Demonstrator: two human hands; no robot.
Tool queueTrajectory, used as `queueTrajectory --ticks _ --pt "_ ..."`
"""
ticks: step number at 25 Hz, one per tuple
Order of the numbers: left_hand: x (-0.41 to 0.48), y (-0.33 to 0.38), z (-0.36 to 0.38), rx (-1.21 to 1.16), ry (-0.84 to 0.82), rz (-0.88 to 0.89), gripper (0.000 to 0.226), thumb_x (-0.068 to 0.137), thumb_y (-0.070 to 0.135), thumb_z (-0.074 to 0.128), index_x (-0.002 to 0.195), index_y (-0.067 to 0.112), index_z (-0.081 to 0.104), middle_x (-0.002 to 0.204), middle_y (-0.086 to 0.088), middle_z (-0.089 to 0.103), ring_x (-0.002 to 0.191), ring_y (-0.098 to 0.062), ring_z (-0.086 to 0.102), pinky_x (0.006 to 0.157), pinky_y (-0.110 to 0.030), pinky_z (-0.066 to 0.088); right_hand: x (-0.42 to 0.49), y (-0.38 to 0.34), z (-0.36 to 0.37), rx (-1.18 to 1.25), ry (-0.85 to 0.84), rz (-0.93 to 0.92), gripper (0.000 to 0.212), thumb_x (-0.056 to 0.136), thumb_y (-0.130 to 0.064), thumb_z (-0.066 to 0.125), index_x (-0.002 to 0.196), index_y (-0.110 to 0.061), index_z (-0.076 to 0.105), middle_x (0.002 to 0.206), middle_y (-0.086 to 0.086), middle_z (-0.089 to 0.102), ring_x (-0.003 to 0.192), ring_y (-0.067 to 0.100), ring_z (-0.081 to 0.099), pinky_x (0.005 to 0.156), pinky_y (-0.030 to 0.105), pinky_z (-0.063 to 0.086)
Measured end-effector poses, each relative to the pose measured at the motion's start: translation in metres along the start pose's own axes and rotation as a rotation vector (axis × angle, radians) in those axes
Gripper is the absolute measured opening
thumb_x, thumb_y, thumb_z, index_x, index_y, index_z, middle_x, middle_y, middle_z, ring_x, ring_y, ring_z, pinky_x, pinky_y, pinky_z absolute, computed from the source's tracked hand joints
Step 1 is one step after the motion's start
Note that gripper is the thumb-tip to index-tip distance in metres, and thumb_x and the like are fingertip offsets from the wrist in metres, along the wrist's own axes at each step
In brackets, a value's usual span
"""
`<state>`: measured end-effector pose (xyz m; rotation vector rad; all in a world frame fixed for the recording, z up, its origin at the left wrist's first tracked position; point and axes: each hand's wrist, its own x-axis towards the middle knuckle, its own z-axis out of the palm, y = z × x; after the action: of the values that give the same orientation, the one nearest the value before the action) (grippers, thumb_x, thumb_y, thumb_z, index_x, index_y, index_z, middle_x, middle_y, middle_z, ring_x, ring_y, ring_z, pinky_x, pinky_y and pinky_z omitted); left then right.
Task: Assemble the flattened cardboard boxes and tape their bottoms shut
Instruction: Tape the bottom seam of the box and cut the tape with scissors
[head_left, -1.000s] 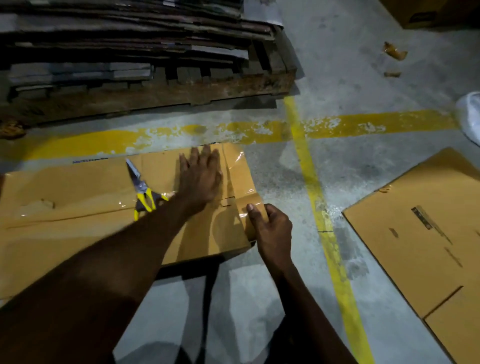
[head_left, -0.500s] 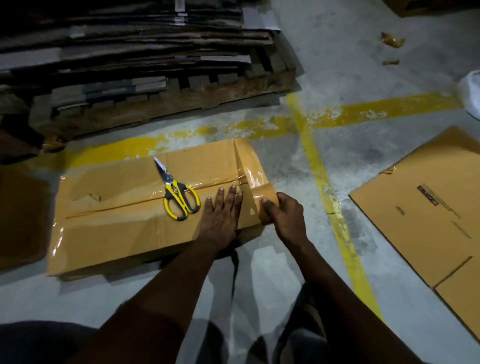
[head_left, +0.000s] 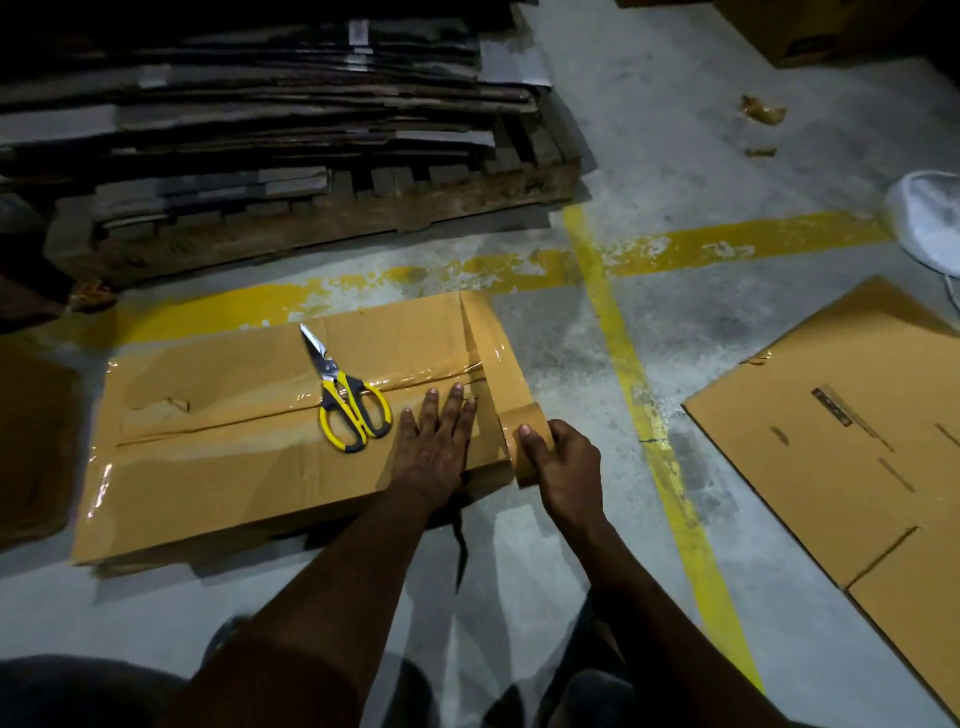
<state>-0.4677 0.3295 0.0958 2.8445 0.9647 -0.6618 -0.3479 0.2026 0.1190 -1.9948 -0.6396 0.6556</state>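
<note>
Step in hand: taping bottom of brown cardboard box (head_left: 208, 467), which lies bottom-face up on grey concrete floor.

- Centre seam of box carries a clear glossy tape strip (head_left: 234, 415) lengthwise. A second, brown tape strip (head_left: 493, 353) runs crosswise over box's right end, far edge to near edge.
- L hand (head_left: 434, 447): flat, fingers straight, palm pressing box face just inside the cross strip. Holds nothing.
- R hand (head_left: 563, 467): curled round brown packing-tape roll (head_left: 521, 460) at box's near-right corner, thumb on top of roll. Strip looks uncut from roll.
- Yellow-handled scissors (head_left: 348, 400): lying on box face, just left of L hand, blades closed.

Judgement: cross strip nearly laid. Next move needs strip pulled taut over near edge, then a cut; scissors within L reach, so L must lift off.

Containers: box flaps taped shut on this face, inside hidden, contents unknown. Flattened brown cardboard sheet (head_left: 831, 441), right of box, not yet assembled. More flat cartons stacked on wooden pallet (head_left: 322, 218) beyond box.
</note>
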Motion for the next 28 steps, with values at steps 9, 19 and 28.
queueTrajectory --ticks 9,19,28 --pt "0.006 -0.001 0.002 -0.021 -0.029 0.003 0.104 0.088 0.056 0.053 0.15 0.013 -0.018 0.156 -0.009 -0.028 0.144 -0.04 -0.017 0.114 -0.061 0.006 -0.039 0.028 -0.004 -0.073 -0.001 0.099 0.037 0.083 -0.05 0.056 0.068 -0.016 0.053 0.058 -0.003 0.054 0.058 0.018 0.053 0.059 0.039 0.042" --pt "0.006 -0.003 0.0 -0.073 -0.052 0.022 0.106 0.086 0.056 0.055 0.15 0.014 -0.018 0.156 -0.01 -0.029 0.144 -0.04 -0.019 0.114 -0.061 0.004 -0.041 0.035 0.001 0.119 -0.042 0.215 0.036 0.094 -0.012 0.061 0.062 -0.023 0.05 0.056 -0.009 0.052 0.054 -0.002 0.048 0.053 0.014 0.036" --pt "0.032 0.007 0.001 -0.082 0.119 0.174 0.076 0.087 0.052 -0.006 0.152 0.014 -0.011 0.158 -0.004 -0.023 0.147 -0.026 -0.017 0.116 -0.057 0.001 0.007 0.017 0.01 -0.299 -0.118 0.116 0.078 0.07 -0.047 0.054 0.143 -0.026 0.036 0.144 0.006 0.036 0.129 0.026 0.038 0.101 0.048 0.04"
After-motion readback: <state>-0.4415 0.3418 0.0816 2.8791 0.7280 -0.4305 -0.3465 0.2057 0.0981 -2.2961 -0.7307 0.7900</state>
